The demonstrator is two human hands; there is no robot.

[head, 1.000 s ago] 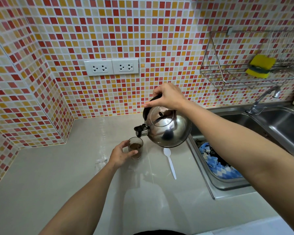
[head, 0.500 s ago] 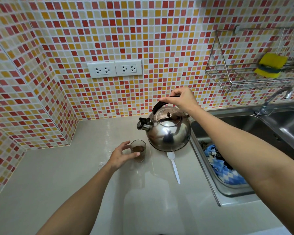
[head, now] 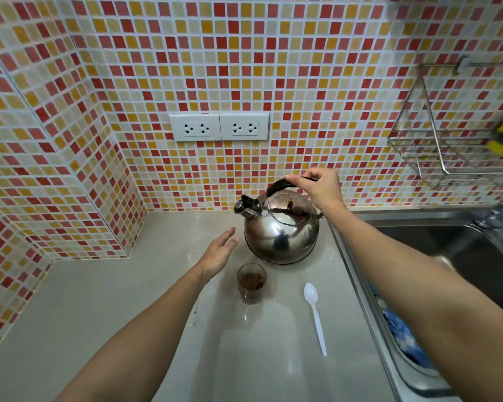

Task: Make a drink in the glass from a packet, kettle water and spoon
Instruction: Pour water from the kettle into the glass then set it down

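Kettle (head: 282, 232) set down upright; left hand (head: 218, 253) released glass (head: 251, 282).

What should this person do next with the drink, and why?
Probably let go of the kettle, which sits on the counter, and pick up the white spoon: the glass holds brown, unmixed-looking contents, and the left hand is free.

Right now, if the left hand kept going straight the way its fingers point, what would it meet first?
Probably the kettle: the open left hand points up and right toward its lower left side, behind the glass. Depth is uncertain; it could pass just in front.
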